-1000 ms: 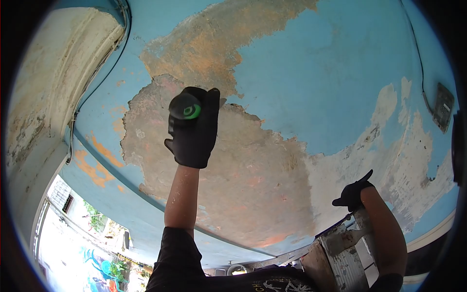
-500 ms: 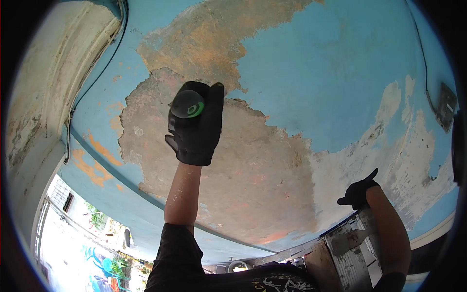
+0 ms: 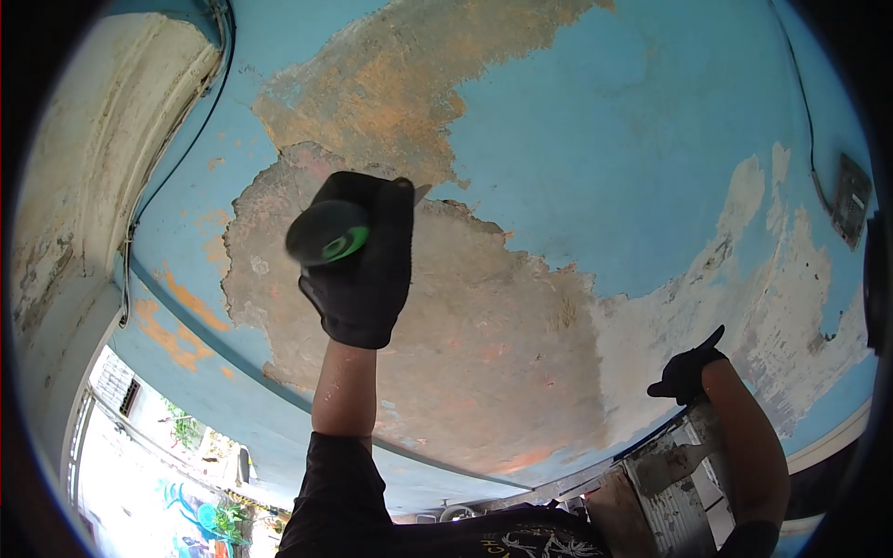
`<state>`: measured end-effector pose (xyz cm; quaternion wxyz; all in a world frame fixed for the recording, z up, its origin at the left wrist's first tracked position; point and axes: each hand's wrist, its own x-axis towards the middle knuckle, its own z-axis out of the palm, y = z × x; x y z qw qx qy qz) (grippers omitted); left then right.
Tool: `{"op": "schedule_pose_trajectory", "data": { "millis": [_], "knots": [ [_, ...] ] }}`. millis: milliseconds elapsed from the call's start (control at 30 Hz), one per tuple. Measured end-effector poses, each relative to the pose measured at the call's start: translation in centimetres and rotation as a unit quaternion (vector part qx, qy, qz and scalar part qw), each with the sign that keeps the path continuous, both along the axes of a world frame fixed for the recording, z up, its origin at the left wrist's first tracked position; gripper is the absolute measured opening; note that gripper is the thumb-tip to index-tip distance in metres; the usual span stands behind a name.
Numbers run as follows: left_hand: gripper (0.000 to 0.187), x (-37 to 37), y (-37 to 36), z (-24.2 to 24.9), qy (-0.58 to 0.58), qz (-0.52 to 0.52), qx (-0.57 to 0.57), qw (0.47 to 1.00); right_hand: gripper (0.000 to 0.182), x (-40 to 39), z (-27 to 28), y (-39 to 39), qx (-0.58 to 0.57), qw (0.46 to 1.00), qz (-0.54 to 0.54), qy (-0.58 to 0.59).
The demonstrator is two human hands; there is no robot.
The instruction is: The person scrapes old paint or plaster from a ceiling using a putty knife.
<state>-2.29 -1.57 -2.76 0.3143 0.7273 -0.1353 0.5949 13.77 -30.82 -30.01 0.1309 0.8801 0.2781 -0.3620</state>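
My left hand, in a black glove, is closed around a scraper in front of the wall. The scraper's dark, rounded handle end with a green mark faces me. A small part of its blade shows past my fingers, near the broken edge of the blue paint. Grey and tan bare plaster surrounds this hand. My right hand, also black-gloved, is low on the right by the whitish part of the wall. One digit points up and another left, spread apart. Nothing shows between them, and its palm side is hidden.
Under my right hand stands a worn, stained board-like structure with a flat, paint-smeared piece on it. A black cable runs down the left corner. A grey box with a wire hangs at right. A blue ledge crosses below.
My left hand has moved down and slightly left with the scraper, whose handle has tilted left. Its blade tip now shows. My right hand has hardly moved.
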Motion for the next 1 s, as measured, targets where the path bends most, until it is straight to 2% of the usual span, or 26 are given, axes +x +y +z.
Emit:
{"op": "schedule_pose_trajectory", "data": {
  "millis": [67, 133, 300, 367, 467, 500, 533, 667, 767, 833, 867, 900, 933, 967, 1000],
  "knots": [
    [0.012, 1.0, 1.2, 0.1, -0.027, 0.002, 0.011, 1.000, 0.079, 0.0, 0.2, 0.0, -0.002, 1.000, -0.004, 0.001],
    [0.013, 1.7, 2.0, 0.4, 0.021, 0.089, 0.081, 0.992, 0.078, -0.3, 0.1, 0.1, -0.008, 1.000, 0.001, 0.004],
    [0.016, 1.1, 1.7, 1.2, 0.021, -0.012, 0.044, 0.999, 0.078, -0.1, 0.0, -0.1, 0.002, 1.000, 0.005, -0.006],
    [0.018, 1.9, 1.9, 0.9, 0.058, 0.033, 0.048, 0.997, 0.076, -0.1, 0.2, 0.0, 0.004, 1.000, 0.002, -0.003],
    [0.019, 1.2, 1.5, 2.0, 0.045, 0.075, 0.079, 0.993, 0.077, -0.3, 0.2, 0.0, 0.006, 1.000, 0.005, -0.003],
    [0.019, 0.8, 0.5, 1.9, 0.032, 0.037, 0.026, 0.998, 0.079, -0.3, 0.1, 0.0, 0.008, 1.000, 0.006, -0.005],
    [0.019, 0.9, 0.5, 1.9, 0.031, 0.035, 0.026, 0.999, 0.079, -0.1, -0.1, -0.1, 0.009, 1.000, 0.004, -0.007],
    [0.008, 1.0, 0.8, 1.7, 0.087, 0.102, 0.043, 0.990, 0.079, -0.7, 0.0, 0.0, 0.017, 1.000, 0.018, -0.012],
    [0.010, 0.8, 1.0, 2.0, 0.092, 0.074, 0.046, 0.992, 0.077, 0.2, -0.7, -0.2, 0.016, 1.000, 0.019, -0.007],
    [0.014, 1.1, 0.9, 1.3, -0.016, 0.004, 0.019, 1.000, 0.075, 0.8, -1.2, -0.3, 0.026, 0.999, 0.019, 0.010],
    [0.014, 1.3, 0.8, 1.5, -0.016, 0.002, 0.020, 1.000, 0.075, 0.7, -1.2, -0.3, 0.027, 0.999, 0.018, 0.015],
    [0.013, 1.3, 0.5, 2.0, 0.125, 0.050, 0.004, 0.991, 0.074, 0.6, -1.2, -0.3, 0.026, 0.999, 0.019, 0.020],
    [0.013, 1.4, 0.3, 2.3, 0.260, 0.098, -0.014, 0.960, 0.074, 0.5, -1.1, -0.2, 0.024, 0.999, 0.020, 0.019],
    [0.009, 1.9, 0.6, 1.8, 0.243, 0.163, 0.038, 0.955, 0.074, 0.4, -1.1, -0.2, 0.024, 0.999, 0.021, 0.014],
    [0.009, 1.7, 0.6, 1.2, 0.241, 0.161, 0.039, 0.956, 0.074, 0.5, -1.1, -0.3, 0.028, 0.999, 0.018, 0.008]
  ]
}}
